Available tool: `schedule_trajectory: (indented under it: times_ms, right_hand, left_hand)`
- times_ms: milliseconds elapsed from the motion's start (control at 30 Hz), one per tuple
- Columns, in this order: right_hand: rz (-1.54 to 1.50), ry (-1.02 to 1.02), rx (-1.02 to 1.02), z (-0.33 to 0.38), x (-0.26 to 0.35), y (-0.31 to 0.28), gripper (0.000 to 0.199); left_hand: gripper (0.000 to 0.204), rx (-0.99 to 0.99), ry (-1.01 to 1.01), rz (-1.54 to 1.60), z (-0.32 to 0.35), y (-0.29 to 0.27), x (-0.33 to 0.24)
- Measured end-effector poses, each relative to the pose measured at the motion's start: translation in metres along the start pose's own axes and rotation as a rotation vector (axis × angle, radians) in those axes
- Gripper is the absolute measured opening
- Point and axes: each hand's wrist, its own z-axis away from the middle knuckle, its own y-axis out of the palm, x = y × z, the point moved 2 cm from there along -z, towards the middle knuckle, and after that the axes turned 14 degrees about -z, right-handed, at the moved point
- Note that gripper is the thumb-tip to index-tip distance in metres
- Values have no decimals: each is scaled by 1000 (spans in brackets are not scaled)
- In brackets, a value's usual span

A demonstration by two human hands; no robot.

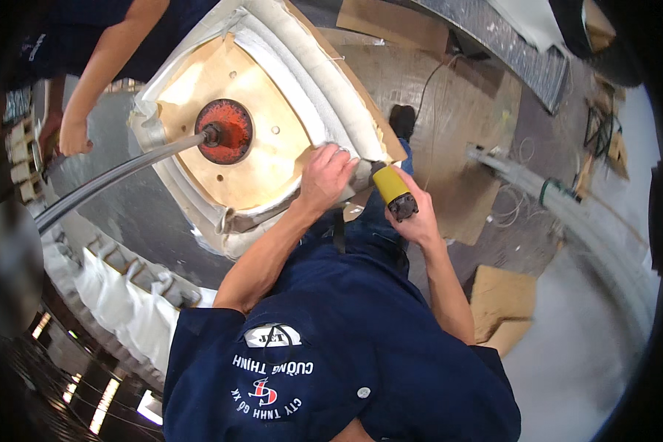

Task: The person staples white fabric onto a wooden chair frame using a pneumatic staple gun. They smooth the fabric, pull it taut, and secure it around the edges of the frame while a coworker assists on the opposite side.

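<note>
A seat-like piece with a bare plywood underside [261, 88] lies in front of me, pale cloth and padding [309, 81] folded up around its rim. A red round disc [225, 131] on the end of a metal rod [125, 160] sits against the middle of the plywood. My left hand [326, 177] is closed at the near right corner, its fingers pinching the cloth edge. In my right hand [418, 210] is a yellow and black staple gun [390, 184], its nose at that same corner, close to my left fingertips. The staple gun's handle is mostly hidden by my hand.
At the upper left stands another person, with a forearm [110, 62] and a hand [74, 136] near the seat's far side. Cardboard sheets [486, 199] cover the floor to the right. A thin hose [429, 81] runs there. White cloth [118, 295] hangs at lower left.
</note>
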Motion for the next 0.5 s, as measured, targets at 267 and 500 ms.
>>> schedule_trajectory:
  times_ms: [267,500]
  right_hand:
    - [-20,-137,-112,28,-15,20,73]
    - [-13,-99,-178,44,-20,37,74]
  left_hand:
    - [15,236,179,-25,15,-6,2]
    - [20,320,73,7,8,-3,14]
